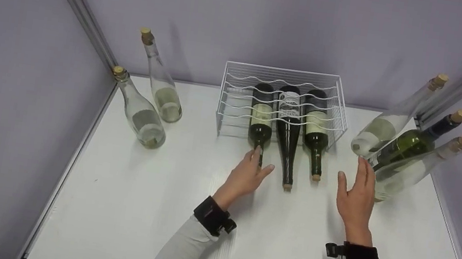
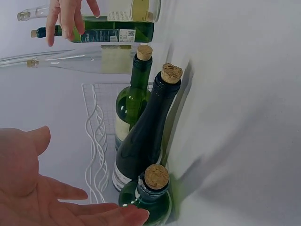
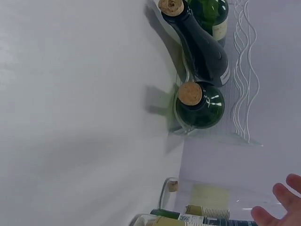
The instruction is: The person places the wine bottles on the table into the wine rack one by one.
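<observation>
Three corked wine bottles lie in a white wire rack (image 1: pixel 282 68), necks toward me: a green bottle (image 1: pixel 260 130) on the left, a dark bottle (image 1: pixel 288 133) in the middle and another green bottle (image 1: pixel 315 138) on the right. My left hand (image 1: pixel 245 177) is over the left bottle's neck, fingers extended and thumb spread; whether it touches the glass is unclear. At the right, my right hand (image 1: pixel 357 200) is raised with straight fingers beside a clear bottle (image 1: pixel 405 174) and a green bottle (image 1: pixel 409 145), both standing. In the left wrist view, the left palm (image 2: pixel 28 188) shows nothing in it.
Another clear corked bottle (image 1: pixel 377 131) stands behind the right group. On the left stand two clear corked bottles, a rear one (image 1: pixel 167 95) and a front one (image 1: pixel 144 119). Walls enclose the white table (image 1: pixel 134 206) at the back and both sides.
</observation>
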